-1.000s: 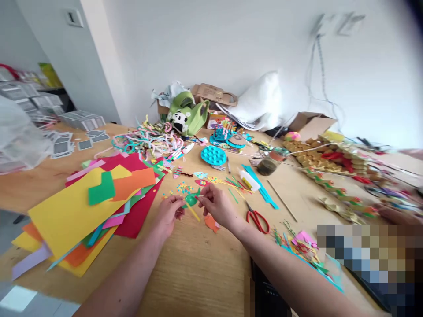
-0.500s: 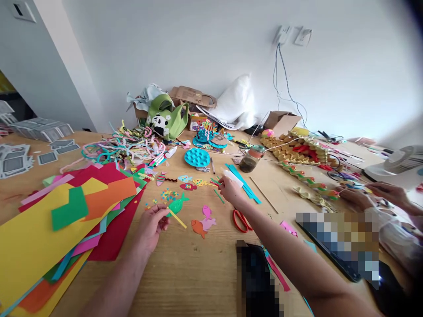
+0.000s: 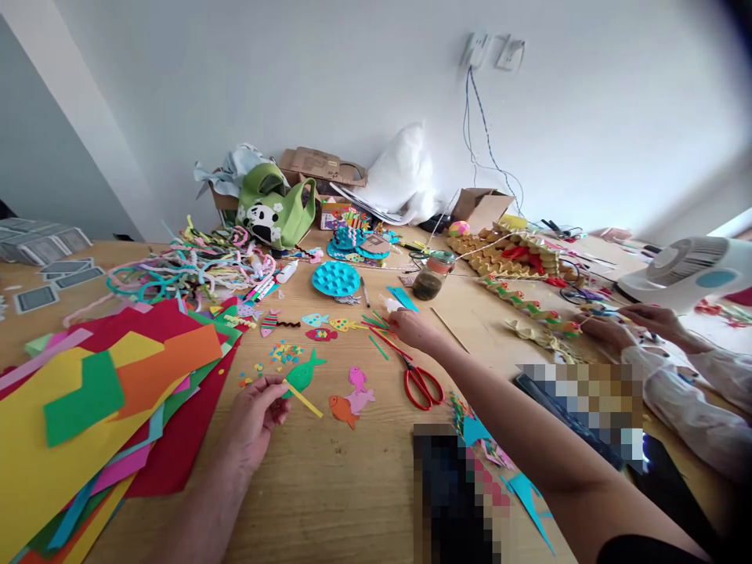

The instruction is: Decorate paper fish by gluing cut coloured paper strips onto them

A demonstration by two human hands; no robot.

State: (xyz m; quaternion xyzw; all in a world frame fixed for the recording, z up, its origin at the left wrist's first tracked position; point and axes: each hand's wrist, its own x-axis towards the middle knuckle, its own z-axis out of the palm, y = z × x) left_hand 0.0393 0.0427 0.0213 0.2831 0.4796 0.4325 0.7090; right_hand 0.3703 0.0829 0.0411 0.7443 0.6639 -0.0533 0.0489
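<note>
My left hand (image 3: 262, 403) is closed, pinching a narrow yellow paper strip (image 3: 304, 398) against a green paper fish (image 3: 301, 374). My right hand (image 3: 410, 327) reaches out, its fingers closed around a white glue bottle (image 3: 390, 303); only the bottle's pale end shows beyond the fingers. Red and green paper strips (image 3: 379, 345) lie beside that hand, with red-handled scissors (image 3: 423, 385) under the forearm. Between my hands are a pink fish (image 3: 357, 379), a lilac fish (image 3: 360, 401) and an orange fish (image 3: 341, 410). Farther back lie decorated fish, including a red one (image 3: 321, 334).
Coloured paper sheets (image 3: 141, 376) are piled at left, pipe cleaners (image 3: 193, 262) behind them. A blue scalloped disc (image 3: 335, 279) and a glass jar (image 3: 432, 278) stand farther back. Another person's hands (image 3: 611, 325) work at right near a white fan (image 3: 693, 270). A blurred dark device (image 3: 452, 493) lies in front.
The view has shifted, so things sit farther left. My right hand has moved over the glue bottle, which lay exposed beside it, and closed on it. My left hand keeps its hold.
</note>
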